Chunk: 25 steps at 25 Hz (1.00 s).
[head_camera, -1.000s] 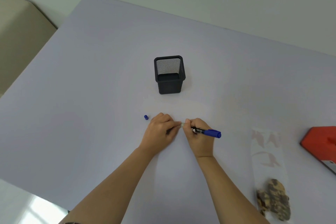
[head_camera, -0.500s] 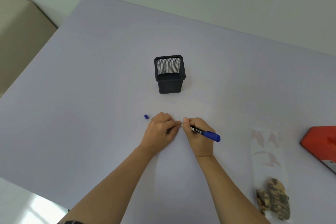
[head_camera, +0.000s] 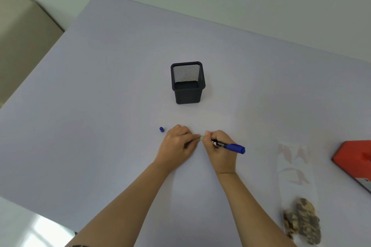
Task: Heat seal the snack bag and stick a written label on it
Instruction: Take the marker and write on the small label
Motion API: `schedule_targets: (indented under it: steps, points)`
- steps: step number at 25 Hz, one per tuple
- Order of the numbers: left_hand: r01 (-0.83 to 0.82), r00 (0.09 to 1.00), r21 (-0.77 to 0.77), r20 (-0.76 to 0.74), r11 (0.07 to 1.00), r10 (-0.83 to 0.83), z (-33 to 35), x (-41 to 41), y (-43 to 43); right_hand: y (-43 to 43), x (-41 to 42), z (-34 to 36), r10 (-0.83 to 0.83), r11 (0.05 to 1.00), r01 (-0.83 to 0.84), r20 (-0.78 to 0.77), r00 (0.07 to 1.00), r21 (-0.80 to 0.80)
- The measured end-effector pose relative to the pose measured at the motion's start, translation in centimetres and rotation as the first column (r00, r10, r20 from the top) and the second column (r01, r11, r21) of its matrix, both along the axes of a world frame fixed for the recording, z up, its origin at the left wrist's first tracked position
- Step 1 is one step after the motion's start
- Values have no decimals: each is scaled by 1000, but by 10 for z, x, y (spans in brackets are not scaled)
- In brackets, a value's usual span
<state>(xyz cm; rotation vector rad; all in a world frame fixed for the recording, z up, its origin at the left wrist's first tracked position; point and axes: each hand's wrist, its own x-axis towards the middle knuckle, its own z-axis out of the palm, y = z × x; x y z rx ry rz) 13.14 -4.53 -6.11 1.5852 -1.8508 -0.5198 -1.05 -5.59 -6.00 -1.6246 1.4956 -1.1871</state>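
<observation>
Fingers (head_camera: 193, 138) of left hand (head_camera: 176, 145): curled, pinching one end of a small pale label (head_camera: 201, 137); right hand (head_camera: 219, 153) pinches the other end and also grips a marker (head_camera: 230, 146), blue end pointing to 4 o'clock; small blue cap (head_camera: 161, 129) on counter (head_camera: 100, 106), just beside left hand at 9 o'clock; black mesh pen holder (head_camera: 187, 86), upright, 12 o'clock; snack bag (head_camera: 297, 186), flat, well apart, 4 o'clock; red heat sealer (head_camera: 355, 162), 3 o'clock, cut by frame edge

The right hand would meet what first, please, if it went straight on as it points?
Probably the left hand, fingertips just across the small pale label both hands pinch; depth is unclear.
</observation>
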Motion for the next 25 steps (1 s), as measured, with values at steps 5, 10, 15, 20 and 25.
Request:
schedule_targets:
  steps: [5, 10, 15, 20, 25]
  points:
    - [-2, 1000, 2, -2, 1000, 2, -1, 1, -1, 0, 2, -1, -28, 1000, 28, -3, 1000, 7]
    - [9, 1000, 13, 6, 1000, -10, 0, 2, 0, -1, 1, -3, -42, 999, 42, -21, 999, -5]
    - [2, 1000, 10, 4, 1000, -3, 0, 3, 0, 0, 3, -3, -46, 999, 46, -19, 999, -8]
    - [1, 1000, 6, 6, 1000, -1, 0, 2, 0, -1, 2, -2, -77, 997, 77, -2, 997, 1]
    - [-2, 1000, 22, -8, 1000, 3, 2, 2, 0, -2, 2, -1, -86, 996, 86, 11, 996, 24]
